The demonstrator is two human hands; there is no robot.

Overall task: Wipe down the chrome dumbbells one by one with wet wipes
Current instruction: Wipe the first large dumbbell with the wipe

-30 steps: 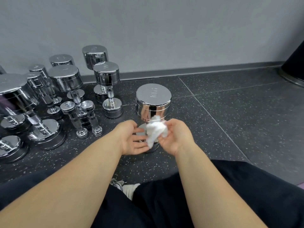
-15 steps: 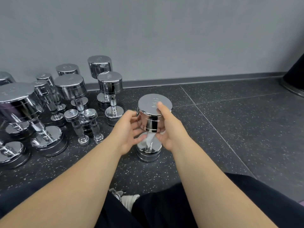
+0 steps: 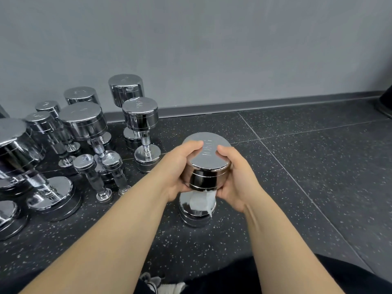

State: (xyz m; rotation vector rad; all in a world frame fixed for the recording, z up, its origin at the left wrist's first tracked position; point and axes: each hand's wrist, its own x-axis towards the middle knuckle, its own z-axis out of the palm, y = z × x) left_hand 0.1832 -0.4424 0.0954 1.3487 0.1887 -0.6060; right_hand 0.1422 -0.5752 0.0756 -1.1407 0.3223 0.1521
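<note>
Left hand (image 3: 177,168) and right hand (image 3: 236,179) climb off the wet wipe (image 3: 201,200) and clamp the 10KG dumbbell (image 3: 206,155)!
Left of it, spare chrome dumbbells (image 3: 82,122) crowd close, so there's little swing room. Both hands cup the upright dumbbell's upper head, thumbs on top, and the wet wipe hangs between its heads. Heavy, rigid, likely slick: fingers hooked under the rim look safest. Right of it, open floor (image 3: 307,177).

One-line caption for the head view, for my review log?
The left hand and right hand grip the top head of an upright chrome dumbbell; a white wipe hangs beneath.
</note>
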